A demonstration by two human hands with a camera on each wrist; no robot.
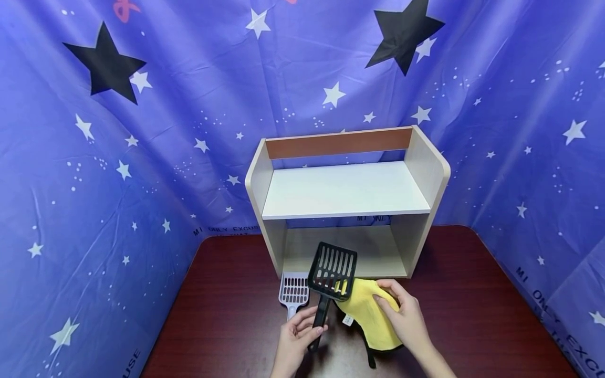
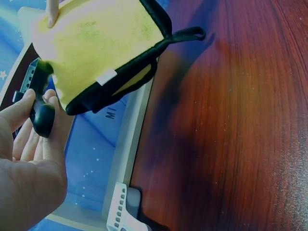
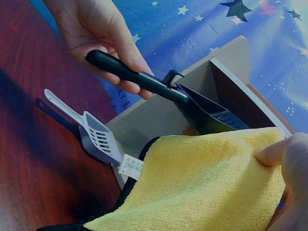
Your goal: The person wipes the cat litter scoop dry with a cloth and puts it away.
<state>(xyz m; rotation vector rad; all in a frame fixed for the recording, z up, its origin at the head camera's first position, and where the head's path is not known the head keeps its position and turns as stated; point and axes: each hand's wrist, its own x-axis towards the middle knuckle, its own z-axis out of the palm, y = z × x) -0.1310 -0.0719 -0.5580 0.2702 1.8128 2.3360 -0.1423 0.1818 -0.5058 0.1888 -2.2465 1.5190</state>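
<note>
My left hand point(image 1: 299, 338) holds a black slotted litter scoop point(image 1: 332, 270) by its handle, the scoop end raised toward the shelf. In the right wrist view the thumb and fingers pinch the black handle point(image 3: 120, 67). A yellow cloth point(image 1: 373, 312) with black edging and a white tag hangs from my right hand point(image 1: 404, 315), which grips its upper part. The cloth overlaps the side of the black scoop's head; whether they press together cannot be told. A light grey litter scoop point(image 1: 294, 290) lies on the table, left of the black one.
A two-tier wooden shelf point(image 1: 345, 189) stands at the back of the dark red table point(image 1: 227, 304). The grey scoop's head lies by the shelf's front left corner. Blue curtains point(image 1: 189, 105) printed with stars surround the table on the back and both sides.
</note>
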